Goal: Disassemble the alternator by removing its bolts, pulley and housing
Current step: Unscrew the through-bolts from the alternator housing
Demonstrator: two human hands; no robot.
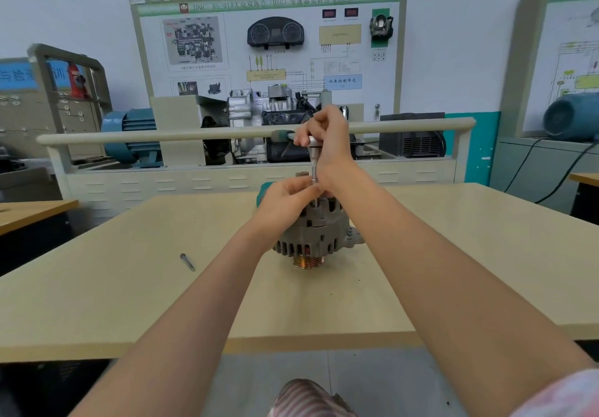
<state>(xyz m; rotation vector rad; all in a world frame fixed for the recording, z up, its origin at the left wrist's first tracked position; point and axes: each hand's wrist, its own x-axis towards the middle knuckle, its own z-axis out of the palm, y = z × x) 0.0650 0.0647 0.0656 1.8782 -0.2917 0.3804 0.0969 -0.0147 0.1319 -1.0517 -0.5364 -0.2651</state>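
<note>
Table point(453, 254): pale top, carrying all items below.

Alternator point(316, 233): near table centre, standing pulley-down; grey slotted housing uppermost, copper-coloured pulley point(308, 261) resting on the table at the near side.

Ratchet point(306, 140): head and green-ended handle lying level above the alternator, handle pointing left; its extension point(314, 170) drops straight down into the housing top. Long axis vertical, directly beneath the upper grip. Socket and the bolt it meets are hidden by fingers.

Right hand point(324, 134): the higher one, fingers curled around the ratchet head, gripping it from above.

Left hand point(287, 197): lower and nearer the housing, fingers pinching the lower extension just above the alternator, apparently steadying it. Judged step: loosening a housing bolt.

Loose bolt point(187, 261): lying flat on the table, well left of the alternator, untouched.
</note>
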